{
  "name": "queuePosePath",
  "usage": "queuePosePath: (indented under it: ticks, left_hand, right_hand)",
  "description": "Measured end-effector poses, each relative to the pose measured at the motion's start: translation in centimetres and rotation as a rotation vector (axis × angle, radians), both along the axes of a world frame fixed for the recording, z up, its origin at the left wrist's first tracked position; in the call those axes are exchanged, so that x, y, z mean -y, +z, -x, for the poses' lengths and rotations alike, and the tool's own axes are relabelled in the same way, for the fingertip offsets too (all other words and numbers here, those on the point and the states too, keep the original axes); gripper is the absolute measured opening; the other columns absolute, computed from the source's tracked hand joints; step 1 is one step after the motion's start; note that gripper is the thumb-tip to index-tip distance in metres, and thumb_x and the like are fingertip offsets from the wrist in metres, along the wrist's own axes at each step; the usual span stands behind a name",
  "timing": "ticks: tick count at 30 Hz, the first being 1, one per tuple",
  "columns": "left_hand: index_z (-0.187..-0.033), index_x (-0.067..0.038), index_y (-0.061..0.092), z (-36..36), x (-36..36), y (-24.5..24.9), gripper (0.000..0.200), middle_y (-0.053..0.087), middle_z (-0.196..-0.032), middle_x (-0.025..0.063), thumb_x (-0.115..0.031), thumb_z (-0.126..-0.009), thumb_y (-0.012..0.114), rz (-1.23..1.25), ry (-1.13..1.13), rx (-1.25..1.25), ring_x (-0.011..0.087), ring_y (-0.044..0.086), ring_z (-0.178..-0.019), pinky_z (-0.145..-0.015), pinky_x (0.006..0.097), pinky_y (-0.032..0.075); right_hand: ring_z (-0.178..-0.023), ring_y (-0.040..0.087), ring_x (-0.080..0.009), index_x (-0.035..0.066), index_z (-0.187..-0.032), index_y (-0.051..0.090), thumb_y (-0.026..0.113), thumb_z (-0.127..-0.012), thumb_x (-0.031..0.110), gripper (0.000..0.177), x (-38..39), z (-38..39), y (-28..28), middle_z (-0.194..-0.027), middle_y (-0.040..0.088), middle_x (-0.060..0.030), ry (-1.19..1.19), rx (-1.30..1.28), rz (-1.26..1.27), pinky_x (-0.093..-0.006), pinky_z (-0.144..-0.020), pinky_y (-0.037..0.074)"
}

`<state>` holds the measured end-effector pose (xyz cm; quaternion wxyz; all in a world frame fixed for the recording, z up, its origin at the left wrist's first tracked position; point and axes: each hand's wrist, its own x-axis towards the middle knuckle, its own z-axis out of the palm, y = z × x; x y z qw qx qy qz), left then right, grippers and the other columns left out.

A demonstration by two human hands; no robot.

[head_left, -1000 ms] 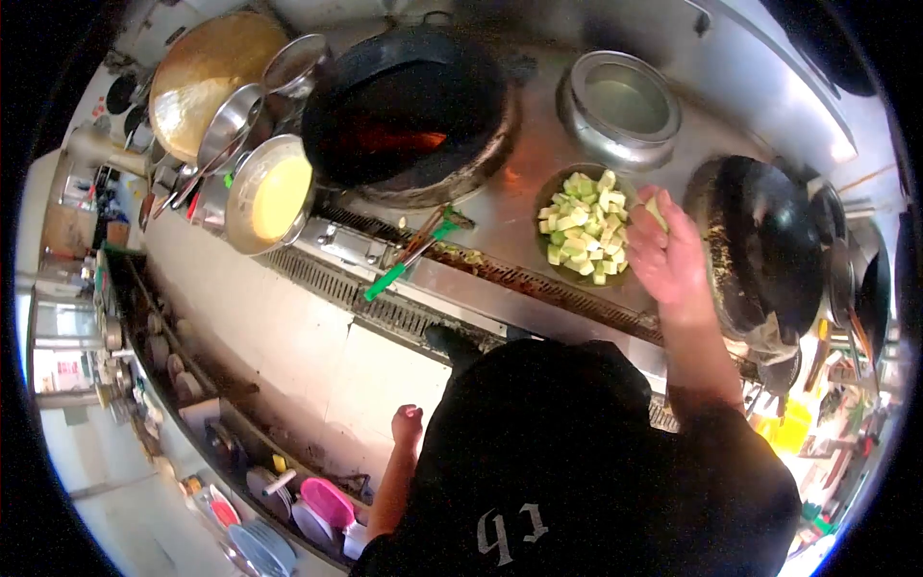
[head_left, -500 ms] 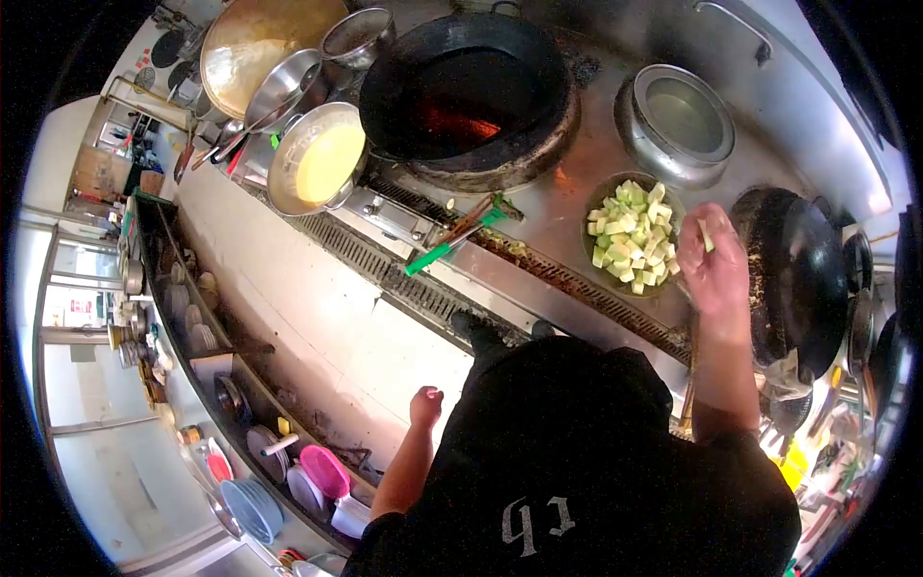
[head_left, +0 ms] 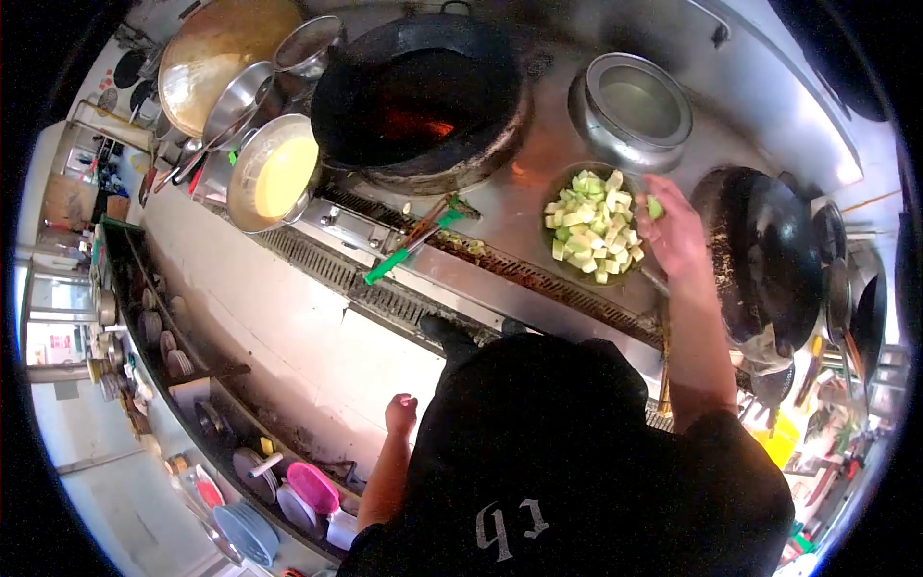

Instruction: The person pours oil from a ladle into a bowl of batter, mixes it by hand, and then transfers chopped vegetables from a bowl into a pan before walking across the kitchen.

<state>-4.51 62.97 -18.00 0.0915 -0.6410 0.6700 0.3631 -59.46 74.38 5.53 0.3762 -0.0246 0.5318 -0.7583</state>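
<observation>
My right hand (head_left: 676, 236) is raised beside a dark bowl, its fingers closed on a chunk of pale green vegetable (head_left: 656, 208). The bowl is heaped with similar diced vegetable (head_left: 594, 226), white to green in colour, and sits on the steel stove top. Away from the stove, my left hand (head_left: 401, 414) hangs low at my side over the floor. Its fingers are curled in, with nothing visible in them.
A large black wok (head_left: 418, 96) sits on the burner. Left of it stands a pan of yellow liquid (head_left: 286, 178). A metal pot of water (head_left: 637, 106), a second dark wok (head_left: 764, 260) and a green-handled tool (head_left: 413, 245) are also around. Shelves with dishes (head_left: 312, 488) stand behind.
The whole view has shifted, so the stove things appear further left. My right hand has turned, and the chunk in it now shows a greener side. My left hand stays hanging, curled.
</observation>
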Motion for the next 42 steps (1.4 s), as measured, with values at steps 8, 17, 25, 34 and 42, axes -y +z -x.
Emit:
queuePosePath:
  ticks: [8, 17, 25, 34, 42]
  left_hand:
    - [-0.096, -0.002, 0.061, -0.7, 0.1, -0.8, 0.029, 0.066, -0.091, 0.0158, -0.024, -0.078, 0.064, -0.009, 0.009, -0.029, 0.0266, 0.063, -0.087, -0.078, 0.0342, 0.049]
    - [-0.095, -0.002, 0.061, -0.9, -0.2, -0.7, 0.030, 0.065, -0.089, 0.0166, -0.025, -0.076, 0.062, 0.012, -0.017, -0.055, 0.0281, 0.063, -0.086, -0.077, 0.0347, 0.049]
    - [-0.095, -0.002, 0.062, -1.3, 0.5, -2.3, 0.031, 0.065, -0.091, 0.0167, -0.024, -0.075, 0.062, -0.035, -0.043, -0.037, 0.0277, 0.063, -0.086, -0.078, 0.0345, 0.049]
    - [-0.095, 0.000, 0.061, -1.7, -0.2, -2.1, 0.029, 0.066, -0.090, 0.0168, -0.022, -0.076, 0.062, -0.027, -0.019, -0.101, 0.0263, 0.064, -0.085, -0.077, 0.0335, 0.050]
    - [-0.094, 0.000, 0.061, -1.8, -0.8, -1.7, 0.029, 0.066, -0.088, 0.0172, -0.021, -0.075, 0.062, -0.024, -0.023, -0.035, 0.0267, 0.064, -0.084, -0.076, 0.0337, 0.050]
  right_hand:
    - [-0.099, 0.055, -0.0185, 0.002, -0.118, 0.050, 0.053, -0.087, 0.017, 0.034, -0.6, 2.2, -9.1, -0.111, 0.057, -0.0100, 0.000, -0.306, -0.311, -0.0301, -0.084, 0.042]
    - [-0.125, 0.035, -0.0324, 0.008, -0.132, 0.038, 0.070, -0.072, 0.028, 0.070, -0.3, -1.6, -12.1, -0.135, 0.036, -0.0201, 0.434, -1.073, -1.034, -0.0383, -0.103, 0.030]
    - [-0.131, 0.020, -0.0353, 0.023, -0.133, 0.037, 0.071, -0.070, 0.037, 0.074, 3.1, -4.1, -14.3, -0.144, 0.014, -0.0156, 0.557, -1.445, -1.116, -0.0569, -0.103, 0.023]
    - [-0.114, 0.043, -0.0285, 0.017, -0.109, 0.057, 0.066, -0.070, 0.021, 0.040, 4.4, -0.8, -14.9, -0.124, 0.042, -0.0104, 0.467, -1.280, -0.913, -0.0394, -0.093, 0.040]
    - [-0.114, 0.044, -0.0307, 0.017, -0.118, 0.053, 0.065, -0.075, 0.022, 0.045, 2.2, 3.7, -15.0, -0.127, 0.043, -0.0114, 0.409, -1.360, -0.819, -0.0380, -0.093, 0.042]
